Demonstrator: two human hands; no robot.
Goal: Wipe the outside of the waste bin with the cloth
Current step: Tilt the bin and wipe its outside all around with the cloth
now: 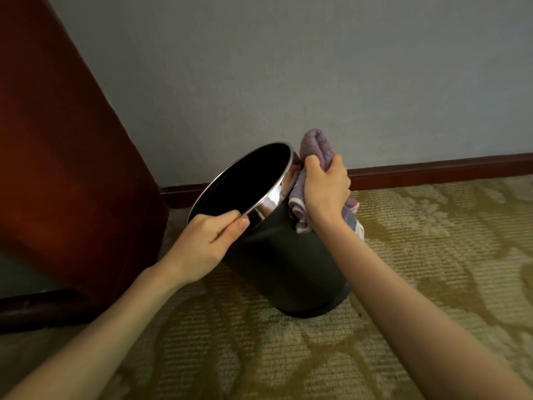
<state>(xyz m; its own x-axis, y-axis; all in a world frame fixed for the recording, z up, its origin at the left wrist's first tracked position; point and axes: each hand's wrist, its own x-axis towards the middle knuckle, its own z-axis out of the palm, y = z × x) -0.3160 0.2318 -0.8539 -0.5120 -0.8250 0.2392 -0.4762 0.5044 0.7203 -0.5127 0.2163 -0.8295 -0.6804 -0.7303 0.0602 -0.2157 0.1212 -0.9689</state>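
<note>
Patterned olive carpet [432, 255], grey wall [288, 67], dark red skirting board [432, 168], reddish-brown wooden cabinet [57, 168] at left

Dim, warm indoor light, soft, with no hard shadows. The wall [288, 67] reads flat grey. The cabinet [57, 140] at 9 o'clock sinks to near-black at its foot. A small bright glare sits on the waste bin [271, 202] chrome band at centre, and the bin's inside is pure black. Wide-angle bending tilts the skirting board [432, 168] at 3 o'clock. The carpet [230, 356] at 6 o'clock looks soft.
</note>
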